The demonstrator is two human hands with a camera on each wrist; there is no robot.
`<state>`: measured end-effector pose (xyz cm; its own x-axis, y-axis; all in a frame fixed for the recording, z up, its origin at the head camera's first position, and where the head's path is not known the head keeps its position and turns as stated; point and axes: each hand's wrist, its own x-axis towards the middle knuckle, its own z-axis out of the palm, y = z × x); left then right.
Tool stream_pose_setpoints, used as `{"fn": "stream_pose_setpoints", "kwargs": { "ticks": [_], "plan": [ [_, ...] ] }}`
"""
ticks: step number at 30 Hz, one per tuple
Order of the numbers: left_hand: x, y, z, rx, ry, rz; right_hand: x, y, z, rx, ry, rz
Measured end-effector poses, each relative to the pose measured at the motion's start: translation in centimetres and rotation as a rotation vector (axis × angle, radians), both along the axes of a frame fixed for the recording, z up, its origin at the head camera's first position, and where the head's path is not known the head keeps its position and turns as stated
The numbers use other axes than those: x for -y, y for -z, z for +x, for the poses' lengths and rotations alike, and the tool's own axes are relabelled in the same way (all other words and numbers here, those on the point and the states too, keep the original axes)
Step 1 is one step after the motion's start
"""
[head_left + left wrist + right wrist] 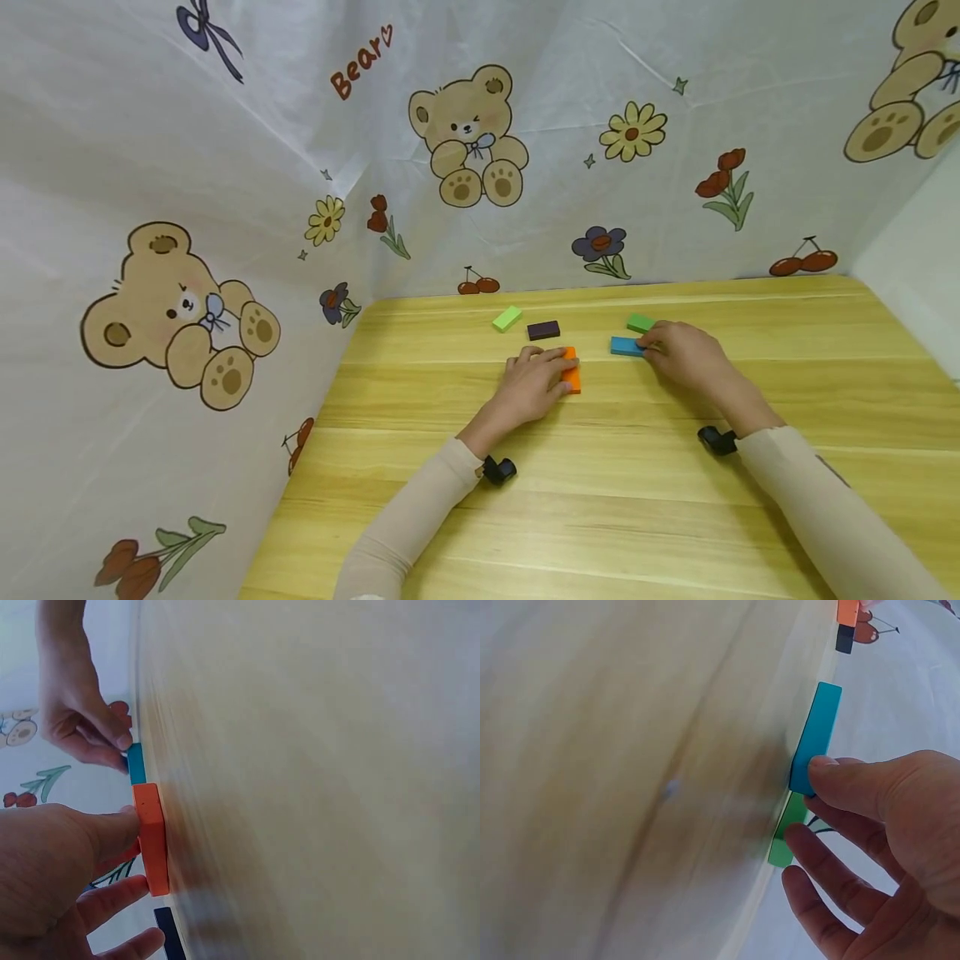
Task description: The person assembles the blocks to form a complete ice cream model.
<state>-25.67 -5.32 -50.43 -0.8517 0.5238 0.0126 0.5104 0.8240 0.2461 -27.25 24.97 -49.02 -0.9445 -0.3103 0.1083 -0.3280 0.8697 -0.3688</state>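
An orange block [572,371] lies on the wooden table, and my left hand [532,385] holds it with thumb and fingertips. In the left wrist view the same orange block [152,840] is beside the thumb and fingers, which partly cover it. My right hand [684,354] pinches the right end of a blue block [626,346]. From the right wrist, the thumb presses the near face of the blue block [817,735]; the index finger is partly hidden behind it. Just behind the blue block lies a green block [640,323], close to the right fingertips.
A dark block [543,331] sits beyond the left hand. Farther left is a light green block [507,318]. The wooden table [585,517] meets a printed cloth wall [540,242] at its back edge.
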Motion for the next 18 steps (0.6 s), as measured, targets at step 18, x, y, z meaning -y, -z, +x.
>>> {"fn": "stream_pose_setpoints", "kwargs": {
  "ticks": [18],
  "plan": [
    [-2.1, -0.1, 1.4, -0.032, 0.066, -0.049, 2.5, -0.2, -1.8, 0.016, -0.018, -0.029]
  ]
}}
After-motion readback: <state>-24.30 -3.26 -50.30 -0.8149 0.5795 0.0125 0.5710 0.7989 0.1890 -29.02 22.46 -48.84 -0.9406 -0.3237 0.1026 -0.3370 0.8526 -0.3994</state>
